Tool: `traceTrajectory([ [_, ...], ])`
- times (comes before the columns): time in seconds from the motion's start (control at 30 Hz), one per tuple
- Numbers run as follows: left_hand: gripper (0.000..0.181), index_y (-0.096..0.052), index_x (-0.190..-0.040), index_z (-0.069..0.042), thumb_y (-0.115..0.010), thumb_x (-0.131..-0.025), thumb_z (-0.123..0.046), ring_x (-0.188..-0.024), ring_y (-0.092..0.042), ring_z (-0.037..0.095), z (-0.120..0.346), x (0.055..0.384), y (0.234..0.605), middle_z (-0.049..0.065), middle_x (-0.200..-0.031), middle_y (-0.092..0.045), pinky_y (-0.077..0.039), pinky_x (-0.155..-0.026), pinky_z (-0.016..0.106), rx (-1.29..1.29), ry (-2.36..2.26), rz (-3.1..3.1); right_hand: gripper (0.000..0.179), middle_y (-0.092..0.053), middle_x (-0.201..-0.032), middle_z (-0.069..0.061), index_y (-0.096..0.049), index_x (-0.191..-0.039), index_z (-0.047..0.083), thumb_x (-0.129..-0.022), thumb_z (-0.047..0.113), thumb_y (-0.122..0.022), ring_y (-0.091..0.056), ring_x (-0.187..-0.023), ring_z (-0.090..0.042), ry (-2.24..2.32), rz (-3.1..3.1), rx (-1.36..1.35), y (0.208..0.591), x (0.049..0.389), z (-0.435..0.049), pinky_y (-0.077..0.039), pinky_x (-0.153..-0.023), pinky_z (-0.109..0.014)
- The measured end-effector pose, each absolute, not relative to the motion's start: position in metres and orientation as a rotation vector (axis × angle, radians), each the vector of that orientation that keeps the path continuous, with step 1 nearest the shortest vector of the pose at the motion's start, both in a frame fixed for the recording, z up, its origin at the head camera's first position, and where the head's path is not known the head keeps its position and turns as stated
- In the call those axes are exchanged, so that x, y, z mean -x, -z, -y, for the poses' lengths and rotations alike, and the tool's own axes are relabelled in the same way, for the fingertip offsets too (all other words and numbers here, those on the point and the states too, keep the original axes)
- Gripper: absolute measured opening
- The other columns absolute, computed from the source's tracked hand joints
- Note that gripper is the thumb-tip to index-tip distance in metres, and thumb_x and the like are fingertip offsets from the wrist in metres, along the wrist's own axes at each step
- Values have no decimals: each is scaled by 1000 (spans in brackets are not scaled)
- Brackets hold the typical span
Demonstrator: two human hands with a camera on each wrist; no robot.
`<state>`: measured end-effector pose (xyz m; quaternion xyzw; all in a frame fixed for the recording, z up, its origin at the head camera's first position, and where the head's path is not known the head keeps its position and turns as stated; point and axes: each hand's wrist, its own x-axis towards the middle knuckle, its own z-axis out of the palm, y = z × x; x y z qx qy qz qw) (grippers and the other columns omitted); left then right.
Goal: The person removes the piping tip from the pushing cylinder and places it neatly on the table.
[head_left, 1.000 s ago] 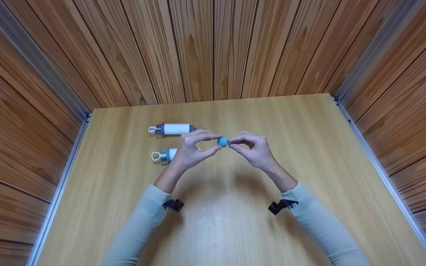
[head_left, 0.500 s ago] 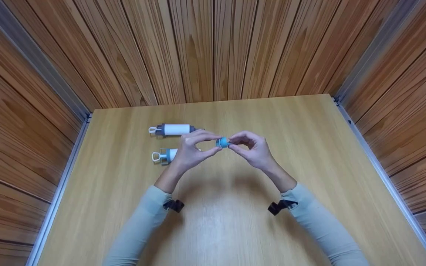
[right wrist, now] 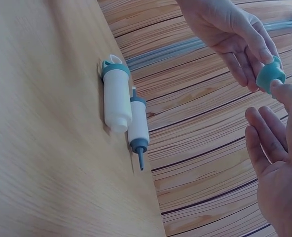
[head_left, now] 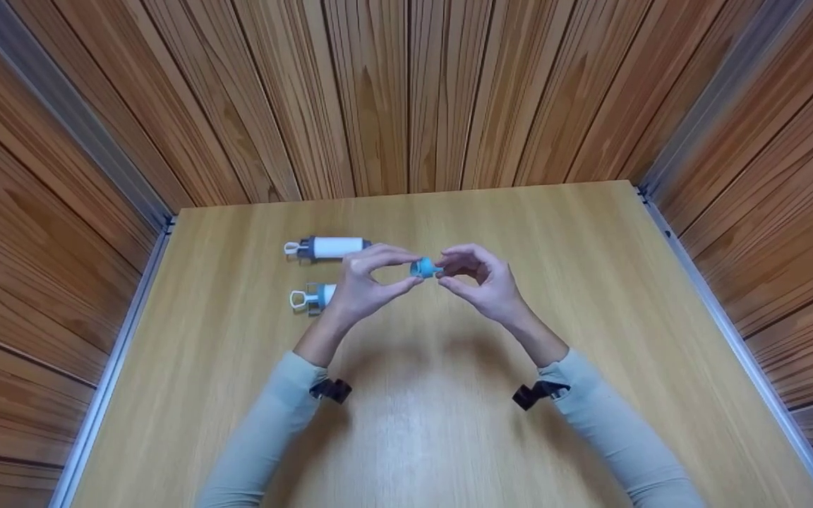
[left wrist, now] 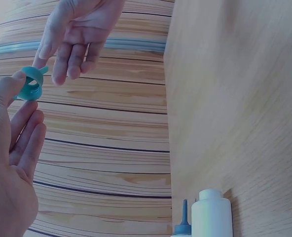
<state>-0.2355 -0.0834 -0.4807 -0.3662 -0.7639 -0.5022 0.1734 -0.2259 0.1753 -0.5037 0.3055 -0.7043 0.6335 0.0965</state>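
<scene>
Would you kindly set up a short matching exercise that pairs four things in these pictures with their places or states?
Column one
1. teal cap
2. dark-collared tube
3. teal-collared tube
4. black wrist devices

Column two
A. lying on the table, with a plain white neck at one end
B. worn at the sleeve cuffs
C. held up by the left hand
D. lying on the table, with a slim nozzle at one end

Pairs: 1-C; 2-D; 3-A; 4-B

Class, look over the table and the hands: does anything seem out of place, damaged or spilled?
One thing: the teal-collared tube has a bare white end, while the other tube has a dark nozzle. A teal cap is in the left hand. No spill or damage shows.
</scene>
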Motion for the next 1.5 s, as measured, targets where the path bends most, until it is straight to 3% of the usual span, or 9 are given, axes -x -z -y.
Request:
traceTrajectory([
  [0.07, 30, -84, -123, -3, -91, -95, -9, -114, -83, 33, 83, 236, 480, 16, -119, -86, -68, -104, 43, 1039, 1417, 2174, 44, -77, -121, -33, -61, -136, -19, -94, -18, -77, -78, -108, -4, -1877, 2081, -918, 502, 226, -175, -64, -102, -21],
  [0.13, 30, -84, -123, -3, -91, -95, -10, -115, -83, 33, 82, 236, 480, 15, -120, -86, -68, -105, 44, 1041, 1408, 2185, 48, -78, -123, -29, -61, -138, -18, -94, -17, -78, -78, -110, -4, -1875, 2085, -927, 501, 226, -175, -64, -102, -21],
  [0.33, 31, -84, -124, -1, -91, -95, -11, -116, -82, 34, 78, 236, 480, 16, -121, -86, -68, -106, 46, 1048, 1409, 2203, 52, -81, -125, 5, -63, -141, -14, -92, -16, -81, -77, -114, -3, -1869, 2104, -947, 500, 225, -174, -64, -104, -21],
  [0.47, 30, -84, -123, -1, -91, -95, -11, -115, -83, 34, 77, 236, 480, 16, -119, -86, -68, -105, 45, 1059, 1410, 2191, 47, -80, -123, 14, -67, -138, -13, -93, -14, -81, -77, -113, -3, -1879, 2122, -936, 497, 225, -173, -64, -104, -22],
  [0.77, 29, -85, -123, -4, -91, -95, -12, -115, -83, 32, 75, 236, 482, 14, -120, -87, -68, -105, 45, 1054, 1415, 2194, 35, -79, -120, 18, -71, -130, -13, -96, -14, -78, -77, -113, -2, -1880, 2128, -935, 497, 225, -173, -63, -106, -22],
  [1.5, 30, -86, -122, -4, -92, -94, -10, -114, -83, 33, 67, 244, 483, 14, -118, -87, -68, -104, 46, 1067, 1413, 2162, 35, -80, -120, 18, -71, -128, -14, -94, -15, -79, -77, -113, -1, -1882, 2120, -918, 496, 231, -180, -63, -106, -21],
])
